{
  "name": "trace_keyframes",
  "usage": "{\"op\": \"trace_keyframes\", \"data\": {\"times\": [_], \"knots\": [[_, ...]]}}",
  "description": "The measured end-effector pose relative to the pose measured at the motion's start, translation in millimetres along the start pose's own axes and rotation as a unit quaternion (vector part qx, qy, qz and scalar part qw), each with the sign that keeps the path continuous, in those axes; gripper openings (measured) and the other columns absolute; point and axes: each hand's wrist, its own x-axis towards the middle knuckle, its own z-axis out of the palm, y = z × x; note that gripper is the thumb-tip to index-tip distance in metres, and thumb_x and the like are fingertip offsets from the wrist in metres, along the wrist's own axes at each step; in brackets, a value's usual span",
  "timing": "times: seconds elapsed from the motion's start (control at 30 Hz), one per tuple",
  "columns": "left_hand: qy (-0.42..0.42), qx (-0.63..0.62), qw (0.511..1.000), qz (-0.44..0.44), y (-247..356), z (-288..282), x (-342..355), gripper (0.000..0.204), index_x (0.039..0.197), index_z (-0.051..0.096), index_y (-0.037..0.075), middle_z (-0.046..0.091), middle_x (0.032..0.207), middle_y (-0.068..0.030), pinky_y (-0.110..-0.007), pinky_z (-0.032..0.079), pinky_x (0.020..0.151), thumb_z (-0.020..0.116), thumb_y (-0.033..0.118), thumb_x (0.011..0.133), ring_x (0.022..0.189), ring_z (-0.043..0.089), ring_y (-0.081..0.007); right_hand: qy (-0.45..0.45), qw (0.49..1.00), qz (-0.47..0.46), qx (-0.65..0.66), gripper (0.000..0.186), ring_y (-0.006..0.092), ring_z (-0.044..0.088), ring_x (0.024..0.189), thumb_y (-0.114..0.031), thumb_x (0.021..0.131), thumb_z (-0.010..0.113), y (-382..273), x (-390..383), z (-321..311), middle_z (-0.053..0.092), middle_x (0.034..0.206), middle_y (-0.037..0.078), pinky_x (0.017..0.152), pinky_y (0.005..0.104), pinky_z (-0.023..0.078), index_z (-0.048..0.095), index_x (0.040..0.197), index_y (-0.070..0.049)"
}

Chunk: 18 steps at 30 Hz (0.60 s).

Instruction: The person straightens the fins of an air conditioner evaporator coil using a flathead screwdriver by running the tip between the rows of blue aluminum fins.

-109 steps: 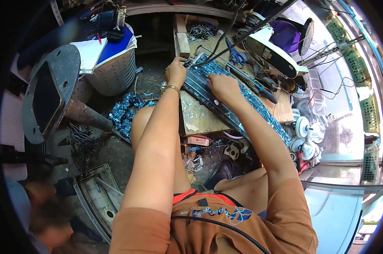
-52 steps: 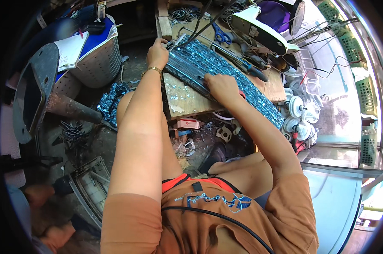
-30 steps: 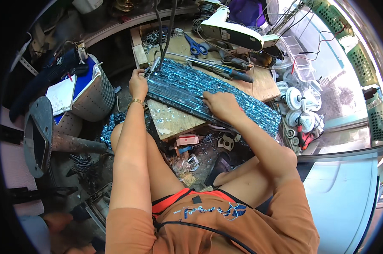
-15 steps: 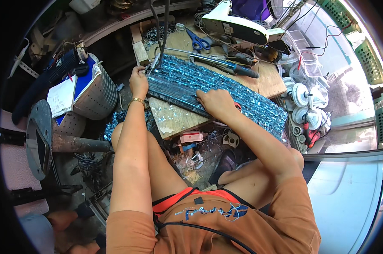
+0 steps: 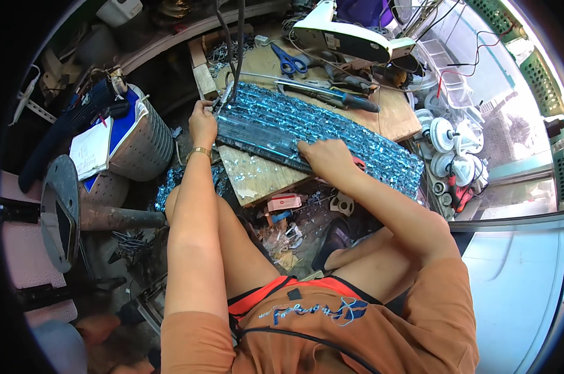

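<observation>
A long coil with torn, crumpled blue metal fins (image 5: 356,146) lies slanting across a wooden board (image 5: 254,174); it looks like an air-conditioner coil. Along its near edge, a darker strip (image 5: 251,132) has flatter, straighter fins. My left hand (image 5: 203,124) is closed round the coil's left end, beside a metal bracket. Over the near strip, right of its middle, my right hand (image 5: 327,159) is curled closed. A bit of red handle (image 5: 358,163) sticks out behind it; the tool's working end is hidden under the fingers.
Behind the coil lie blue scissors (image 5: 288,60), a blue-handled tool (image 5: 360,101) and a white-and-black appliance part (image 5: 344,38). White plastic wheels (image 5: 444,138) crowd the right. A perforated metal drum (image 5: 146,134) and a round-plated metal stand (image 5: 61,212) are at left. Blue fin scraps litter the floor.
My right hand has slid slightly right and toward me along the coil's near strip, with the red handle moving along. My left hand keeps its grip on the coil's end.
</observation>
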Motion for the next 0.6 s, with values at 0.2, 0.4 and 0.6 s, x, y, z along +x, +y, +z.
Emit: {"op": "trace_keyframes", "data": {"times": [0.2,0.4,0.6], "knots": [[0.02,0.011,1.0,0.018,-5.2,-2.8,-4.8,0.021,0.116,0.072,0.016,0.077,0.107,-0.0239,-0.056,0.055,0.087,0.054,0.017,0.106,0.104,0.072,-0.0476,-0.053,0.994,0.065,0.065,0.025,0.0432,0.075,0.083,-0.031,0.102,0.062,39.5,-6.9,-26.0,0.077,0.089,0.02,0.07,0.0552,0.058,0.067,0.115,-0.011],[0.015,-0.038,0.999,0.035,-6.6,2.9,-1.3,0.02,0.115,0.072,0.009,0.078,0.109,-0.0216,-0.052,0.056,0.089,0.056,0.015,0.106,0.104,0.073,-0.0448,-0.056,0.978,0.181,0.081,0.032,0.0468,0.074,0.097,-0.026,0.103,0.057,88.4,74.8,-21.3,0.077,0.1,0.024,0.087,0.0608,0.055,0.062,0.127,-0.004],[0.0,-0.084,0.995,0.06,-0.1,1.5,2.5,0.019,0.112,0.072,0.003,0.077,0.106,-0.0217,-0.047,0.056,0.091,0.057,0.008,0.102,0.101,0.075,-0.0397,0.161,0.978,0.073,0.107,0.034,0.0427,0.07,0.114,-0.014,0.097,0.061,105.6,134.1,2.4,0.071,0.122,0.023,0.097,0.0518,0.057,0.07,0.129,-0.01]]}}
